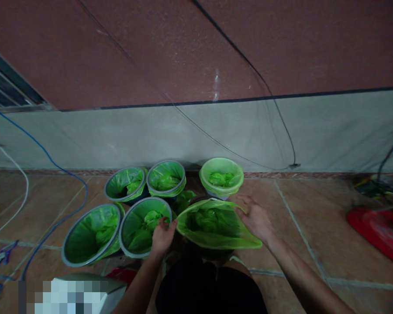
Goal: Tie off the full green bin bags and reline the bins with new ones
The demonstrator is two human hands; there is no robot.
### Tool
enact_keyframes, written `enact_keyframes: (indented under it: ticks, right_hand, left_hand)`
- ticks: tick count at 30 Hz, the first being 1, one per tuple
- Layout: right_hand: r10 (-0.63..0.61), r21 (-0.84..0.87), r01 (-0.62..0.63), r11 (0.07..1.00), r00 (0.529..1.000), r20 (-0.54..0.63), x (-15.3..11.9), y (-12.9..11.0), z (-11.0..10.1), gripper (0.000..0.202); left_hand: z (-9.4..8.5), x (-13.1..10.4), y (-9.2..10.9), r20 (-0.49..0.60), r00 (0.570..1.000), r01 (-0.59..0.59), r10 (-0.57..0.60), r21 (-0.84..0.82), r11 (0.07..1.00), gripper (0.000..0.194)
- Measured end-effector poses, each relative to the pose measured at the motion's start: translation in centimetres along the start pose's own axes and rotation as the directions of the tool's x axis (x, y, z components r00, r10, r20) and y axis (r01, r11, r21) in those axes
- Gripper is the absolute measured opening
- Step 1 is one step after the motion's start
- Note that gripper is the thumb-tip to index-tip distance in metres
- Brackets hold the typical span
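A green plastic bag (212, 224) lines a dark bin between my knees, its mouth spread wide and its edge loose over the rim. My left hand (163, 235) pinches the bag's left edge, beside a grey-rimmed bin (126, 250). At the bag's right side is my right hand (253, 218), its fingers closed on the edge. More green bag material lies bunched inside. Behind it stands a bin with a pale green liner (221, 192) folded over its rim.
Green-lined bins (65, 257) stand in two rows at the left. A blue cable (57, 224) crosses the tiled floor (291, 248). Purple clips (1, 257) lie far left, a red object (373, 231) far right. A wall (144, 135) rises behind.
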State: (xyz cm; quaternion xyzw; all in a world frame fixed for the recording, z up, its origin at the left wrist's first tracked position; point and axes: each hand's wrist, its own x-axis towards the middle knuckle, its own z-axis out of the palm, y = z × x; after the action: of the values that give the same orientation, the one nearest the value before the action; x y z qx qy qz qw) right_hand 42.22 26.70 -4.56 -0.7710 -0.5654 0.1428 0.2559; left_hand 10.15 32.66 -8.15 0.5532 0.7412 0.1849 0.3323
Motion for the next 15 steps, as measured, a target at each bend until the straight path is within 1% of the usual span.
enact_keyframes:
  ticks: [1, 2, 3, 4, 5, 6, 7, 8, 9, 10, 11, 12, 13, 14, 15]
  right_hand:
    - [-0.077, -0.046, 0.079, 0.996, 0.996, 0.05, 1.3, -1.2, 0.8, 0.039]
    - [-0.129, -0.103, 0.14, 0.985, 0.985, 0.111, 2.5, -2.3, 1.8, 0.04]
    - [-0.157, -0.16, 0.185, 0.97, 0.972, 0.174, 3.6, -3.1, 2.8, 0.041]
    - [-0.155, -0.222, 0.207, 0.953, 0.961, 0.227, 4.6, -3.7, 3.8, 0.042]
    - [-0.133, -0.281, 0.21, 0.937, 0.954, 0.269, 5.4, -4.0, 4.8, 0.043]
    - [-0.1, -0.331, 0.201, 0.922, 0.95, 0.297, 6.0, -4.1, 5.7, 0.044]
    - [-0.069, -0.371, 0.188, 0.91, 0.948, 0.312, 6.6, -4.0, 6.4, 0.044]
    - [-0.046, -0.397, 0.177, 0.9, 0.947, 0.318, 7.0, -3.7, 7.0, 0.044]
    - [-0.038, -0.408, 0.176, 0.896, 0.945, 0.325, 7.3, -3.3, 7.6, 0.042]
    - [-0.043, -0.405, 0.183, 0.896, 0.943, 0.33, 7.5, -2.9, 8.1, 0.039]
    - [-0.058, -0.39, 0.194, 0.9, 0.941, 0.335, 7.7, -2.4, 8.5, 0.035]
    - [-0.077, -0.367, 0.205, 0.907, 0.939, 0.336, 7.8, -2.0, 9.0, 0.03]
    - [-0.094, -0.337, 0.21, 0.918, 0.939, 0.33, 8.0, -1.5, 9.3, 0.025]
    - [-0.106, -0.299, 0.204, 0.932, 0.943, 0.314, 8.2, -1.2, 9.7, 0.023]
    - [-0.108, -0.251, 0.182, 0.951, 0.953, 0.284, 8.3, -0.9, 10.1, 0.021]
  left_hand:
    - [0.0, -0.5, 0.1, -0.023, 0.995, -0.095, 0.096, 0.037, 0.995, 0.048]
    - [0.0, -0.9, 0.2, -0.019, 0.972, -0.231, 0.233, 0.077, 0.97, 0.044]
    - [0.0, -1.2, 0.6, 0.03, 0.918, -0.396, 0.395, 0.109, 0.912, 0.038]
    - [0.0, -1.4, 1.1, 0.129, 0.824, -0.565, 0.552, 0.117, 0.817, 0.035]
    - [0.2, -1.4, 1.7, 0.262, 0.69, -0.715, 0.674, 0.102, 0.692, 0.033]
    - [0.5, -1.3, 2.4, 0.409, 0.528, -0.829, 0.744, 0.058, 0.557, 0.033]
    - [1.0, -1.0, 3.2, 0.536, 0.368, -0.902, 0.76, 0.007, 0.432, 0.034]
    - [1.7, -0.5, 3.9, 0.624, 0.244, -0.943, 0.742, -0.027, 0.333, 0.034]
    - [2.5, -0.1, 4.5, 0.692, 0.143, -0.967, 0.708, -0.054, 0.248, 0.035]
    - [3.5, 0.4, 5.0, 0.743, 0.067, -0.982, 0.665, -0.067, 0.174, 0.039]
    - [4.6, 0.8, 5.2, 0.782, 0.017, -0.991, 0.623, -0.068, 0.113, 0.044]
    - [5.6, 1.1, 5.2, 0.812, -0.017, -0.996, 0.583, -0.064, 0.061, 0.05]
    - [6.6, 1.2, 5.1, 0.834, -0.034, -0.998, 0.551, -0.054, 0.02, 0.054]
    - [7.5, 1.3, 4.8, 0.848, -0.04, -0.999, 0.529, -0.042, -0.009, 0.053]
    - [8.2, 1.3, 4.5, 0.854, -0.037, -0.999, 0.518, -0.029, -0.023, 0.048]
